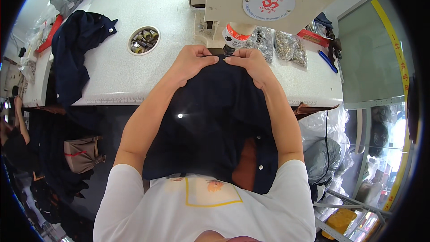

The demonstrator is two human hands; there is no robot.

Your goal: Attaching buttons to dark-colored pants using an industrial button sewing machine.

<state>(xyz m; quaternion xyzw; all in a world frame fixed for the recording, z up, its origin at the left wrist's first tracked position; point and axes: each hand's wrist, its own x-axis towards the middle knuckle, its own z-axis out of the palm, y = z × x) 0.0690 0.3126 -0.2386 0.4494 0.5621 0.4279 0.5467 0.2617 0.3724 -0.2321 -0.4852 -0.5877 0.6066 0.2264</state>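
A dark navy garment (pixel 215 90) hangs over the table's front edge onto the person's lap. My left hand (pixel 195 61) pinches its far edge between thumb and fingers. On the same edge, my right hand (pixel 250 63) grips the cloth a short way to the right. A small brass-coloured piece (pixel 224 59) shows at the right thumb tip. Just beyond the fingers is the dark lower tip (pixel 229 51) of a snap-fastening press (pixel 231 0). White snap buttons (pixel 180 116) dot the garment. Whatever lies under the pinched cloth is hidden.
Another navy garment (pixel 72 50) drapes over the table's left side. A round well (pixel 143 41) set into the white table (pixel 114 74) holds metal dies. Bags of small fasteners (pixel 290 48) and a blue-handled tool (pixel 328 62) lie right. A person (pixel 16 137) is at the far left.
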